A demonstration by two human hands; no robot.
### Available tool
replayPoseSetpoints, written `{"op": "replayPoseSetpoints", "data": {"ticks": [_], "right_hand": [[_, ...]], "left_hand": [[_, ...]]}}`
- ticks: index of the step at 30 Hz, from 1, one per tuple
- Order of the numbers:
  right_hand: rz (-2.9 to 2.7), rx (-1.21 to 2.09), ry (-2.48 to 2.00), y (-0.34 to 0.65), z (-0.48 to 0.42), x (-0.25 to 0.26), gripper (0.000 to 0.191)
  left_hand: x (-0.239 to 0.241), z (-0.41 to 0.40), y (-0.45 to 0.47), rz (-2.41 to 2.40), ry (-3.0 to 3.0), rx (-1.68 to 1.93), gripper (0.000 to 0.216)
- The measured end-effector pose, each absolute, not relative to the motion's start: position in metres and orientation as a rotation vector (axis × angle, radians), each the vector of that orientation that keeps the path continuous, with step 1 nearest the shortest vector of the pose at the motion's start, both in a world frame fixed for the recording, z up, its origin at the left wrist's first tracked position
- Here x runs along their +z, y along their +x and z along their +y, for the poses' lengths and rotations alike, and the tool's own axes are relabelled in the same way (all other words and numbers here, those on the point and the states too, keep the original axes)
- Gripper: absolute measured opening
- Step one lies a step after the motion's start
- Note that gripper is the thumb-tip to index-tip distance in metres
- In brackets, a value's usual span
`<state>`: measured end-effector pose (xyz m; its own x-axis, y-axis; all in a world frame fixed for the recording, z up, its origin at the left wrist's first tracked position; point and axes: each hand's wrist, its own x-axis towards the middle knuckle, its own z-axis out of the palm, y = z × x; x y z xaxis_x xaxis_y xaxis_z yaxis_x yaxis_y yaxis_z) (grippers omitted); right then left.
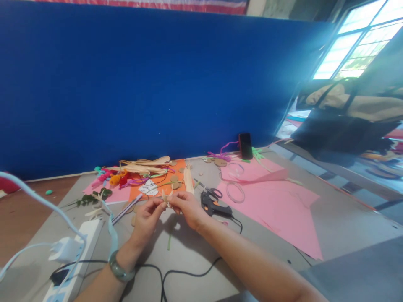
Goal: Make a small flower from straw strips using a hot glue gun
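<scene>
My left hand [147,218] and my right hand [188,208] meet above the grey table [340,222], fingertips pinched together. Between them they hold a small bundle of tan straw strips [166,199], which sticks up from the pinch. A green bangle sits on my left wrist. Just right of my right hand lies a black and orange glue gun [215,206], its black cord running back under my right forearm. A thin green stem [169,242] lies on the table below my hands.
Pink paper sheets [277,205] cover the right of the table, with scissors [214,193] and a clear ring [235,191]. Orange paper [157,184], straw strips, pipe cleaners and cardboard discs lie behind my hands. A white power strip [75,256] is left; a black phone [245,145] leans against the blue wall.
</scene>
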<state>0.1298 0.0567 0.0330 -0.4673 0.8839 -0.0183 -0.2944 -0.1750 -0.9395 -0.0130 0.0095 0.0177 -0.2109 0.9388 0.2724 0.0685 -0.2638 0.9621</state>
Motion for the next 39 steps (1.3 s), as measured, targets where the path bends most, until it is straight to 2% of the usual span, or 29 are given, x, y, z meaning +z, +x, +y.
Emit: {"op": "replayPoseSetpoints", "data": {"ticks": [10, 30, 33, 35, 36, 39], "right_hand": [[-1.219, 1.756, -0.760, 0.130, 0.057, 0.030, 0.024], [-1.231, 1.782, -0.747, 0.126, 0.058, 0.028, 0.033], [-1.373, 1.742, -0.801, 0.134, 0.064, 0.038, 0.031], [-1.648, 1.564, -0.922, 0.150, 0.071, 0.053, 0.028], [-1.851, 1.349, -1.024, 0.161, 0.075, 0.061, 0.025], [-2.473, 0.437, -1.617, 0.200, 0.083, 0.079, 0.017]], "left_hand": [[0.015, 0.012, -0.013, 1.245, 1.256, 1.536, 0.018], [0.012, 0.011, -0.014, 1.203, 1.190, 1.544, 0.017], [0.010, 0.011, -0.016, 1.210, 1.214, 1.533, 0.017], [0.009, 0.012, -0.018, 1.223, 1.229, 1.537, 0.018], [0.009, 0.013, -0.020, 1.231, 1.231, 1.543, 0.019], [0.007, 0.014, -0.022, 1.238, 1.202, 1.553, 0.021]]}}
